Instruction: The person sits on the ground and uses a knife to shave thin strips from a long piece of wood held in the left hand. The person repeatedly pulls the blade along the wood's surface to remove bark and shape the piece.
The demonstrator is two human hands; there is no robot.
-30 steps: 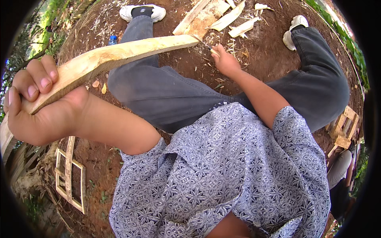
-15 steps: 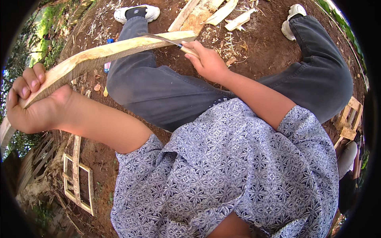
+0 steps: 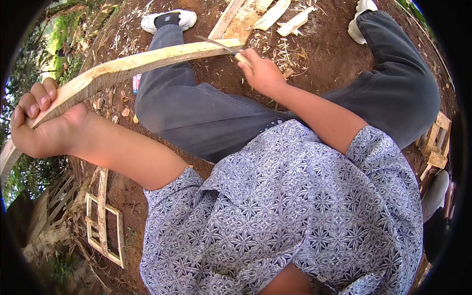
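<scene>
wooden beam (image 3: 132, 63): running from far left to centre in front of you, passing over your left leg (image 3: 167, 81).
your left hand (image 3: 39, 118): wrapping around the beam's left portion.
your right hand (image 3: 263, 76): gripping a knife (image 3: 243, 59) just beside the beam's right end, the blade (image 3: 219, 45) crossing over that end.
board (image 3: 247, 20): lying on the ground (image 3: 324, 54) beyond that end, between your feet (image 3: 187, 19).
split slabs (image 3: 270, 14): lying right of the board.
wooden frame (image 3: 121, 236): lying at your left, behind your left forearm (image 3: 128, 140), a strip (image 3: 102, 196) stretching across it.
slatted wooden piece (image 3: 436, 160): sitting at your right, behind your right knee (image 3: 418, 105).
another person (image 3: 436, 194): occupying the far right, behind it.
</scene>
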